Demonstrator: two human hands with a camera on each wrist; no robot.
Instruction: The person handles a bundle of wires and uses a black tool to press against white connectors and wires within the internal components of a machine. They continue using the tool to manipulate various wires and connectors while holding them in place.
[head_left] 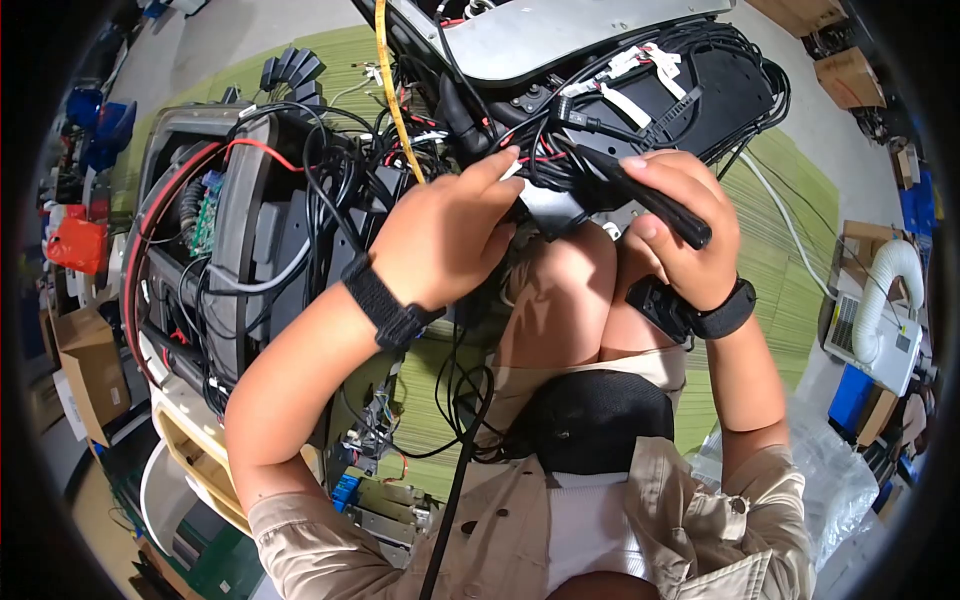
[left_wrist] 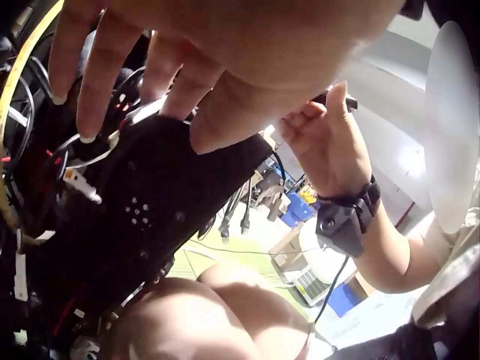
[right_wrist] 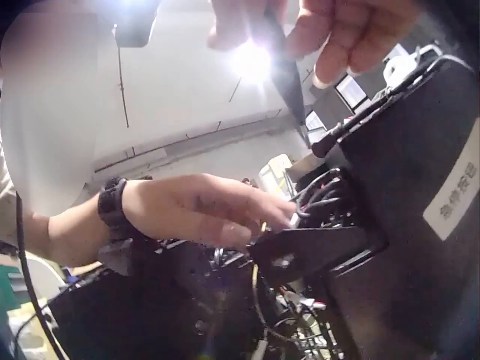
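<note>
My right hand (head_left: 690, 215) holds a black pen-shaped tool (head_left: 665, 207) with a tapered front. In the right wrist view the tool (right_wrist: 289, 79) narrows to a thin tip near a black cable end (right_wrist: 324, 145). My left hand (head_left: 440, 235) reaches over a tangle of black cables (head_left: 555, 165), fingers extended. Seen from the left wrist, the fingers of the left hand (left_wrist: 202, 52) are spread above a black panel (left_wrist: 172, 187), with a white tag (left_wrist: 146, 111) showing behind them. A black bracket (right_wrist: 307, 251) stands right at the left fingertips in the right wrist view.
A grey-framed machine part with red and black wiring (head_left: 200, 240) stands at the left. Coiled cables lie on a black housing (head_left: 710, 110) ahead, below a silver plate (head_left: 580, 40). A yellow strap (head_left: 395, 95) hangs down. A white-hosed appliance (head_left: 880, 320) stands at right.
</note>
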